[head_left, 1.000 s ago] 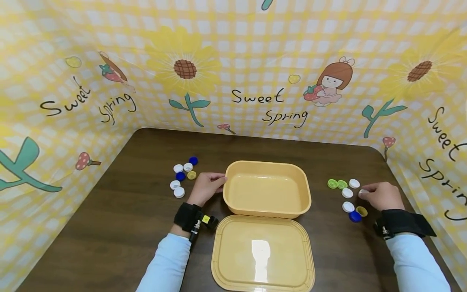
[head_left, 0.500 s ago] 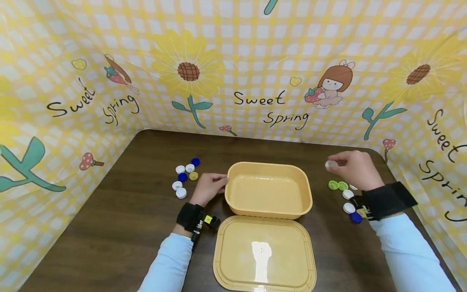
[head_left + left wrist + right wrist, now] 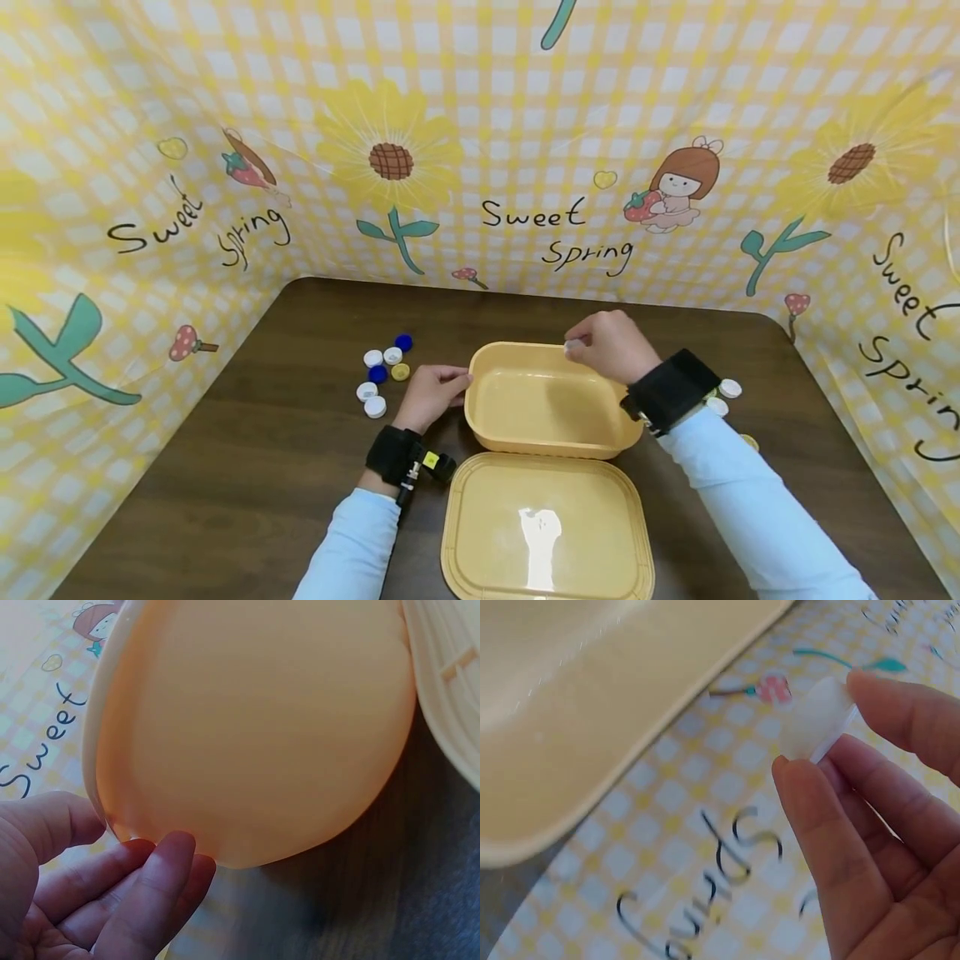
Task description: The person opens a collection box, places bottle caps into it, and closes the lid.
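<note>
In the head view, the yellow plastic box (image 3: 555,408) stands in the middle of the table. My left hand (image 3: 431,396) holds its left end; the left wrist view has thumb and fingers (image 3: 161,877) at the rim and wall. Above the far rim, my right hand (image 3: 615,343) pinches a white bottle cap (image 3: 821,716) between thumb and fingertips. To the left lie several loose caps, among them a white cap (image 3: 375,407), a blue cap (image 3: 378,374) and a yellow cap (image 3: 401,372). My right forearm partly hides the caps on the right, where a white cap (image 3: 730,388) shows.
A matching yellow lid (image 3: 547,525) lies flat against the near side of the box. The dark wooden table (image 3: 225,467) is bounded at the back and sides by a checkered cloth (image 3: 420,167). Each wrist wears a black strap (image 3: 673,390).
My right hand has picked up the white cap from the right-hand group and carried it up and left to the box. The left hand has stayed at the box's end.
</note>
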The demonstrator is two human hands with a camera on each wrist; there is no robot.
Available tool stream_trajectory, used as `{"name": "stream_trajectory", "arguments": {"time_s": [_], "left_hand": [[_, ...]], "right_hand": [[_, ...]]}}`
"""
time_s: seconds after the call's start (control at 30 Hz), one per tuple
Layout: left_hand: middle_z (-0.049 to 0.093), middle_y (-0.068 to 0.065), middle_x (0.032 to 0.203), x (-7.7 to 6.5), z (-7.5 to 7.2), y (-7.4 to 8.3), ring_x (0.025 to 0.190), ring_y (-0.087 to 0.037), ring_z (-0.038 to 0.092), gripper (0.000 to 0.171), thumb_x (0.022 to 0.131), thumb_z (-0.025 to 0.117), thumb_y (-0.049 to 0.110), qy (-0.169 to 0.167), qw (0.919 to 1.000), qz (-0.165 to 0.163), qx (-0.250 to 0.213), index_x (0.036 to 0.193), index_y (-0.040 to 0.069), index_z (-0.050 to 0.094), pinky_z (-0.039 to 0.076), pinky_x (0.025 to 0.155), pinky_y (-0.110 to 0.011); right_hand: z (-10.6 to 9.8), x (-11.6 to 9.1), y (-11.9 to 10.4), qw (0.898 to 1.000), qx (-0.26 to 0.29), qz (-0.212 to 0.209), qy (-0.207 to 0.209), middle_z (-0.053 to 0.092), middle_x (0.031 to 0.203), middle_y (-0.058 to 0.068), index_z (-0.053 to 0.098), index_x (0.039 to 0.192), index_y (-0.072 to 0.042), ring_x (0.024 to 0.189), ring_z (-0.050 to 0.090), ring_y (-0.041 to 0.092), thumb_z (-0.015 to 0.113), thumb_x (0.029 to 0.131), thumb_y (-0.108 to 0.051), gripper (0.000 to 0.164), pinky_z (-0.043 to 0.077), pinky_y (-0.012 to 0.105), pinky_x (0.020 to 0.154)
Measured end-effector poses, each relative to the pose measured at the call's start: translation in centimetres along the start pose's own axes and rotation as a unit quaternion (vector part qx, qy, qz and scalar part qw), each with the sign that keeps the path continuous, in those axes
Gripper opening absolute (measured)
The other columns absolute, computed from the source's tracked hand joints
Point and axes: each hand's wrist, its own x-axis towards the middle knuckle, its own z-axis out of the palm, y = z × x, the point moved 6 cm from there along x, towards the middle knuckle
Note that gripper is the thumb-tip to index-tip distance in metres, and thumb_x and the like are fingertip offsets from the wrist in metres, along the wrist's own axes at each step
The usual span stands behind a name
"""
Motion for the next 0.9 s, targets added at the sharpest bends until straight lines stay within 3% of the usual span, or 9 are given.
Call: {"name": "stream_trajectory", "arguments": {"time_s": [0.23, 0.43, 0.9], "left_hand": [[0.069, -0.017, 0.105, 0.0, 0.0, -0.2, 0.084, -0.022, 0.070, 0.023, 0.091, 0.068, 0.010, 0.001, 1.0000, 0.001, -0.002, 0.109, -0.003, 0.072, 0.058, 0.070, -0.030], [0.069, -0.017, 0.106, -0.1, 0.0, 0.0, 0.086, -0.023, 0.070, 0.023, 0.092, 0.067, 0.010, -0.001, 1.0000, 0.003, -0.007, 0.110, -0.004, 0.071, 0.059, 0.071, -0.031], [0.069, -0.018, 0.106, -0.1, 0.1, 0.0, 0.088, -0.024, 0.069, 0.023, 0.092, 0.066, 0.010, -0.008, 0.9998, 0.016, 0.004, 0.110, -0.005, 0.071, 0.058, 0.071, -0.031]], "right_hand": [[3.8, 2.1, -1.8, 0.998, 0.015, -0.021, -0.050, 0.072, 0.086, 0.005, 0.075, 0.101, 0.001, 0.069, 0.063, 0.013, 0.069, 0.088, -0.008, 0.017, 0.053, 0.033, 0.068], [6.6, 3.7, -2.9, 0.997, 0.003, -0.031, -0.069, 0.069, 0.075, -0.002, 0.078, 0.086, -0.006, 0.061, 0.057, 0.011, 0.072, 0.085, -0.007, 0.006, 0.049, 0.027, 0.063], [12.7, 6.2, -2.6, 0.993, -0.021, 0.014, -0.118, 0.068, 0.079, 0.001, 0.077, 0.087, -0.006, 0.067, 0.057, 0.015, 0.078, 0.078, -0.007, 0.009, 0.050, 0.026, 0.064]]}}
